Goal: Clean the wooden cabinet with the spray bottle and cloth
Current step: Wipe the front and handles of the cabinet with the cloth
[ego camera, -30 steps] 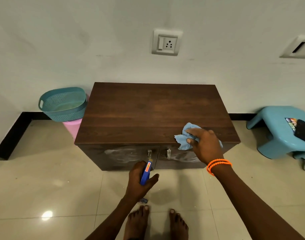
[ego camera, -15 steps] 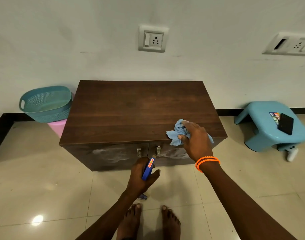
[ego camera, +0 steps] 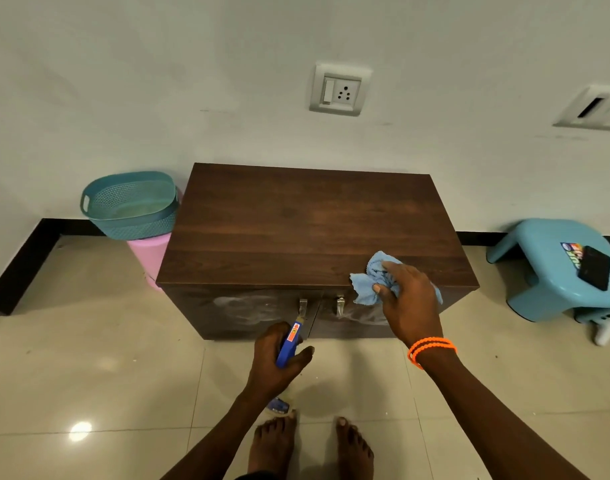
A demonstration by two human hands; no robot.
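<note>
Dark-brown wooden cabinet (ego camera: 307,223), white smears on its 2 doors.

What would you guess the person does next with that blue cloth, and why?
Probably slide the cloth leftward along the front edge of the cabinet. The right hand presses it at the top's front right corner, the rest lies unwiped beside it, and the left hand holds the spray bottle low, aside.

Dim, soft light; floor (ego camera: 89,393) glare
</note>
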